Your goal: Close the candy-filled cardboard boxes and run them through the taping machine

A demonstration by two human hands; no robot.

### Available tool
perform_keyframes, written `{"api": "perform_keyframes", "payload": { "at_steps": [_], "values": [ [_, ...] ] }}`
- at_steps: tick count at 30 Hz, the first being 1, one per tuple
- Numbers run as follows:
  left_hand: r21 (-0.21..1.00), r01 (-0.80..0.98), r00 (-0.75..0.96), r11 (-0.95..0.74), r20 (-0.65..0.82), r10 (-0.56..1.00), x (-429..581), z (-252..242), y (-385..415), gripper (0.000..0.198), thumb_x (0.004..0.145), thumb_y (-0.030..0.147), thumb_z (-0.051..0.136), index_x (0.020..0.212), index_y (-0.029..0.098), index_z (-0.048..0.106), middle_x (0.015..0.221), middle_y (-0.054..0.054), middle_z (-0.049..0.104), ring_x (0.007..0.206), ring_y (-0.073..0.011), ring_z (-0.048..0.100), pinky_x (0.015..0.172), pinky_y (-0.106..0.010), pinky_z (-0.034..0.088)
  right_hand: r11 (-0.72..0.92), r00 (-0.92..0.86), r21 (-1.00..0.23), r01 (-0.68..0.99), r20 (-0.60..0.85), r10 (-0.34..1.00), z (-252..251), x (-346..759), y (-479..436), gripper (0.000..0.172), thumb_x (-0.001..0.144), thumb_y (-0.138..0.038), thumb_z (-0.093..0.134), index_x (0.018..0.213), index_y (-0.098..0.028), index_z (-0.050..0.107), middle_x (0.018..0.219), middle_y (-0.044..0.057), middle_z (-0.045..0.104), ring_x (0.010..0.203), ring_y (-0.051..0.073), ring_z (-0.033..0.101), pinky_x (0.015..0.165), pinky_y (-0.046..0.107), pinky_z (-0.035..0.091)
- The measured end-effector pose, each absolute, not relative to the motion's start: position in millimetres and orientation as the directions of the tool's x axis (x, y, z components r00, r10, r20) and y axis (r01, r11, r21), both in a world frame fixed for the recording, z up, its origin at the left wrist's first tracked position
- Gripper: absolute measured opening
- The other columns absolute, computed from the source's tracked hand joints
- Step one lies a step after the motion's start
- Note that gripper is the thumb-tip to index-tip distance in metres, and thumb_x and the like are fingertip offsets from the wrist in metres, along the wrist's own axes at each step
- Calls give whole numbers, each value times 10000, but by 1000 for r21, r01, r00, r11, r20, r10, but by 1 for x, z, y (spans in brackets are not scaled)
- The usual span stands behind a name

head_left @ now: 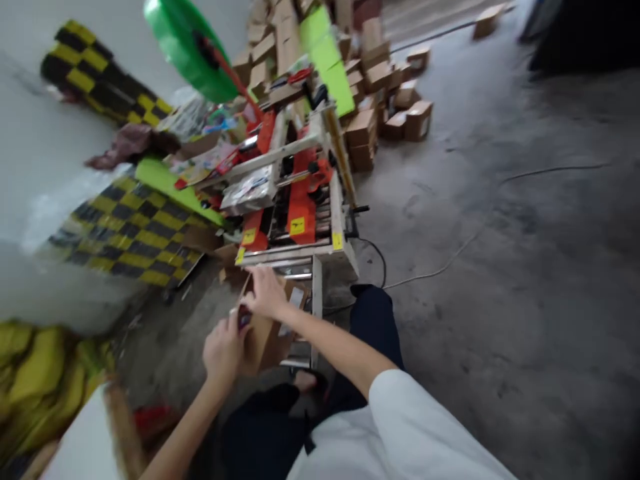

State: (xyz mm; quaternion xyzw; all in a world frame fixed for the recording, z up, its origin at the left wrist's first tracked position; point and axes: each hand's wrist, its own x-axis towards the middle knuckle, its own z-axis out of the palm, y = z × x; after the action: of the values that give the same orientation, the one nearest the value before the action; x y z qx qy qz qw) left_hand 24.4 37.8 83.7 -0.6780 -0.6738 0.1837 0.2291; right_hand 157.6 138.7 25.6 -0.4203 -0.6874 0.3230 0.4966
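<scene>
A brown cardboard box (273,339) with a white label on its side sits at the near end of a short roller conveyor (316,300). My left hand (223,348) is closed on its left side, fingers at the upper edge. My right hand (266,293) reaches over the top, its fingers bent around the far edge of the box. Between the hands shows a small dark purplish patch, too blurred to name. Just beyond the box stands a carton sealing machine (303,193) with orange side plates and yellow warning stickers.
A large green tape roll (187,47) rises above the machine. Brown boxes (367,127) are heaped behind it. Cables (440,270) cross the grey floor on the right. Yellow-black checkered panels (135,230) lean at the left, with yellow sacks (43,387) lower down.
</scene>
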Motion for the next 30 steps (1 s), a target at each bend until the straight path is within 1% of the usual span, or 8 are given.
{"api": "perform_keyframes", "payload": {
  "at_steps": [4,7,16,18,22,24,28,30],
  "values": [
    [-301,946,158,-125,90,983,10,60,35,461,1021,267,331,1335,88,617,1326,-215,643,1245,-325,592,1038,-433,477,362,-3,-895,260,374,928,10,150,120,545,967,-253,407,1483,-78,427,1537,198,425,1492,278,290,1278,542,115],
    [-147,972,202,-182,136,970,-6,50,37,455,1019,268,327,1325,138,638,1438,-148,604,1398,-281,498,1147,-435,439,332,-76,-881,338,326,942,-1,150,97,567,1005,-316,404,1521,-80,408,1615,205,347,1538,317,204,1260,612,114],
    [182,946,257,-268,84,963,-39,69,82,450,994,505,452,921,194,769,1010,-100,717,971,-229,636,960,-381,513,511,-420,-663,548,311,853,4,168,121,530,1009,-421,509,1499,-218,506,1665,133,312,1552,348,210,1199,755,103],
    [245,931,243,-271,138,960,-37,55,92,381,972,481,510,955,178,740,1082,-115,692,1054,-238,620,1023,-405,492,574,-522,-612,544,289,802,4,178,141,534,1015,-439,507,1508,-234,500,1667,121,313,1554,343,221,1203,747,116],
    [352,900,170,-256,258,951,-22,17,101,414,972,359,525,1322,151,600,1514,-188,479,1424,-279,446,1210,-485,350,658,-631,-518,546,263,730,9,189,161,558,1026,-427,482,1548,-232,455,1680,110,283,1564,344,207,1232,693,119],
    [412,879,134,-239,268,954,-18,4,101,480,979,335,511,1420,145,521,1571,-199,422,1478,-278,395,1244,-496,308,668,-637,-484,566,259,727,10,188,145,662,1012,-461,489,1594,-168,371,1692,162,223,1573,370,168,1239,681,105],
    [549,808,73,-214,267,961,-16,-4,99,487,988,290,466,1456,155,494,1590,-180,417,1493,-252,391,1269,-482,283,744,-709,-432,510,278,648,5,179,80,1132,820,-660,689,1624,-24,210,1686,268,122,1573,433,97,1267,633,75],
    [603,765,59,-224,281,958,-15,-3,103,470,986,263,456,1439,151,513,1594,-176,417,1492,-239,396,1270,-469,288,762,-723,-401,508,283,631,1,177,59,1186,784,-623,748,1617,11,190,1684,272,124,1575,425,95,1287,588,65]
  ]
}}
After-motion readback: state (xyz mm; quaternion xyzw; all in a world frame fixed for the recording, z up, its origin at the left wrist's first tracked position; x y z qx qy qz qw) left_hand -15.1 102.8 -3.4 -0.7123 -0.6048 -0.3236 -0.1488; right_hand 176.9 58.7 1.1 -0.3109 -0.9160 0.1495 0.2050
